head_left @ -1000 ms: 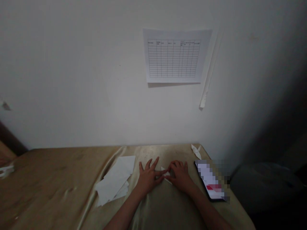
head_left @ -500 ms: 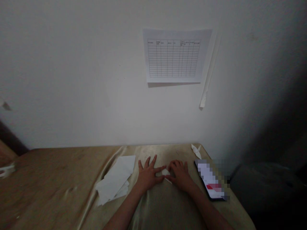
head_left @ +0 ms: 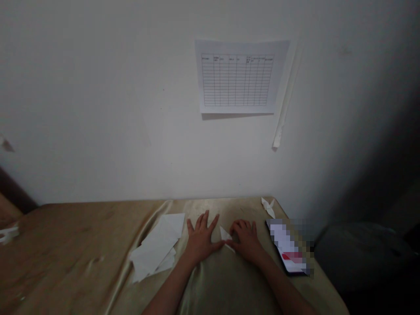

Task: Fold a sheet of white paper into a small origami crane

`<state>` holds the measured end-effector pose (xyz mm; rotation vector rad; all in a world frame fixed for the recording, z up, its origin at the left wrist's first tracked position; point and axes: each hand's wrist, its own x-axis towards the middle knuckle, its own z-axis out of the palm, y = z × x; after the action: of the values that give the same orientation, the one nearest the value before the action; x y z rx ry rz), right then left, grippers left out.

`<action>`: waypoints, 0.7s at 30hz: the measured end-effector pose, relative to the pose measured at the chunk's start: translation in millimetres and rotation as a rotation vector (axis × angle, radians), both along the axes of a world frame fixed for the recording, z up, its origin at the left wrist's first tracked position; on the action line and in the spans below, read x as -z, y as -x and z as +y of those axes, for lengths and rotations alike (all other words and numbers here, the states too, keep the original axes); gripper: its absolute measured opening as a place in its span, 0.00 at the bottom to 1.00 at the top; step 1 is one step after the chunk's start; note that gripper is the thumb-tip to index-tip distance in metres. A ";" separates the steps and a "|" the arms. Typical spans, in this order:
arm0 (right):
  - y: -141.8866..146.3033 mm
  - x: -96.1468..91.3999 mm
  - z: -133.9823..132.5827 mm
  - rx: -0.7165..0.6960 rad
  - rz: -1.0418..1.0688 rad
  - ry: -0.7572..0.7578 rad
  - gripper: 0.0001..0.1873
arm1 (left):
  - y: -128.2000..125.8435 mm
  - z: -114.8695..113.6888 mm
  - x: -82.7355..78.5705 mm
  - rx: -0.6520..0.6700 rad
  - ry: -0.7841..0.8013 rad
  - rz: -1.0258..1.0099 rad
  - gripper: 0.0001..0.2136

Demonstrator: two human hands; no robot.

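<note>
A small piece of folded white paper (head_left: 225, 235) lies on the cloth-covered table between my hands, its pointed tip facing away from me. My left hand (head_left: 201, 240) is open with its fingers spread over the cloth. Its thumb reaches the paper's near left edge. With bent fingers, my right hand (head_left: 245, 240) pinches the paper's right side between thumb and index finger. Part of the paper is hidden under these fingers. To the left of my left hand is a loose pile of white paper sheets (head_left: 159, 245).
At the right edge a phone (head_left: 288, 249) lies face up, its screen blurred out. Behind it sits a folded white paper figure (head_left: 268, 207). A printed table sheet (head_left: 241, 78) hangs on the wall beyond the tan tablecloth (head_left: 82, 253).
My left index finger has lifted off the paper and swung up and away, leaving only the thumb there. More of the paper's pointed tip now shows. The right hand stays in place.
</note>
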<state>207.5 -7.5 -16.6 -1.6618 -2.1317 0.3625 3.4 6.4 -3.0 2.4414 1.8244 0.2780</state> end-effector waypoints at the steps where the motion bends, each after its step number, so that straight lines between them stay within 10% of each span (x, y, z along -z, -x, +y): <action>1: 0.0 -0.1 -0.3 0.003 0.002 -0.006 0.12 | 0.5 -1.6 0.4 0.010 -0.021 -0.018 0.42; 8: -1.3 2.7 1.9 0.032 0.024 -0.057 0.10 | 5.1 -9.8 -0.5 0.213 -0.054 -0.081 0.20; 21: -2.9 -0.9 4.5 0.034 0.028 -0.013 0.09 | 3.1 -6.7 0.0 0.187 0.034 -0.034 0.21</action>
<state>210.4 -2.9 -15.7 -1.6737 -2.0784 0.3585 0.3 -0.3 -3.0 2.5435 1.5600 0.2706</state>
